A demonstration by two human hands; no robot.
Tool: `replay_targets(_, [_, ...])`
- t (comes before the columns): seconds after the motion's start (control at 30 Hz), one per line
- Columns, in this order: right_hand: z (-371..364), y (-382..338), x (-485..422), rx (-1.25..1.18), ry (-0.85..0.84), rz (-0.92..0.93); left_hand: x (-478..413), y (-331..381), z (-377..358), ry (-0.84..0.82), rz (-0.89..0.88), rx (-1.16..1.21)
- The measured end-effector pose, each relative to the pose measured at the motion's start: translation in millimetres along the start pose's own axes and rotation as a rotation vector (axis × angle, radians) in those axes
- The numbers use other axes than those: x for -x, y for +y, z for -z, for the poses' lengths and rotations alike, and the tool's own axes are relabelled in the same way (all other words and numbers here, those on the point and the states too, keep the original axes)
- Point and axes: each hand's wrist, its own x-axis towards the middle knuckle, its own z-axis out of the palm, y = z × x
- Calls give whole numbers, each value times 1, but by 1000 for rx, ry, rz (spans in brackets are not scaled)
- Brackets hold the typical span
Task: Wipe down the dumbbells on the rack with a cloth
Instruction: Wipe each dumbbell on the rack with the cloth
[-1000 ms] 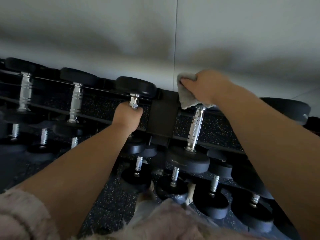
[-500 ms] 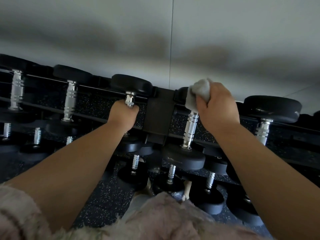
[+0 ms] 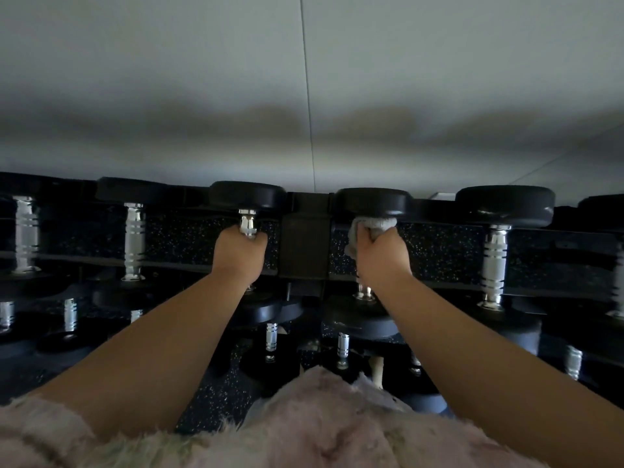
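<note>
Two hands are up on the top tier of the rack (image 3: 305, 244), we count from the head view. What has the left hand (image 3: 239, 255) got?

We see it fisted round the chrome handle of the dumbbell left of the post (image 3: 246, 196), fingers curled over the bar just under the far black head.

And the right hand (image 3: 381, 258)?

We see it gripping the grey cloth (image 3: 371, 225), wrapped with it round the handle of the dumbbell right of the post (image 3: 371, 201). The cloth bunches out above the knuckles and touches the underside of the far head, and a fold hangs down beside the hand on its left. Below the wrist we catch a short bit of bare chrome meeting the near head.

How do we place those two dumbbells?

Side by side on the top tier, the rack's black middle post between them, handles running away from us toward the pale wall (image 3: 304, 79).

What else do we make out?

A bigger dumbbell (image 3: 494, 258) just to the right and others (image 3: 134, 238) off to the left on the same tier, smaller ones (image 3: 271, 336) on the tier below. We also see the dark speckled floor (image 3: 216, 393) and a fluffy pink garment (image 3: 304, 427) along the bottom edge.
</note>
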Motion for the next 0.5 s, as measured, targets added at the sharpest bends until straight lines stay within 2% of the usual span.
replay_targets(0.07, [4, -4, -8, -90, -33, -21, -1, 2, 0, 4, -17, -36])
replay_targets(0.13, [11, 3, -2, -75, -88, 23, -5, 1, -1, 4, -34, -66])
replay_targets(0.3, [31, 50, 37, 455, -312, 208, -3, 0, 2, -8, -35, -91])
replay_targets(0.37, [37, 52, 44, 557, -344, 236, -2, 0, 3, -7, -35, -79])
replay_targets(0.43, [31, 42, 39, 571, -342, 223, -2, -1, 4, -1, -23, -41])
replay_targets(0.5, [20, 27, 23, 417, -302, 145, -1, 1, 4, 2, -20, -51])
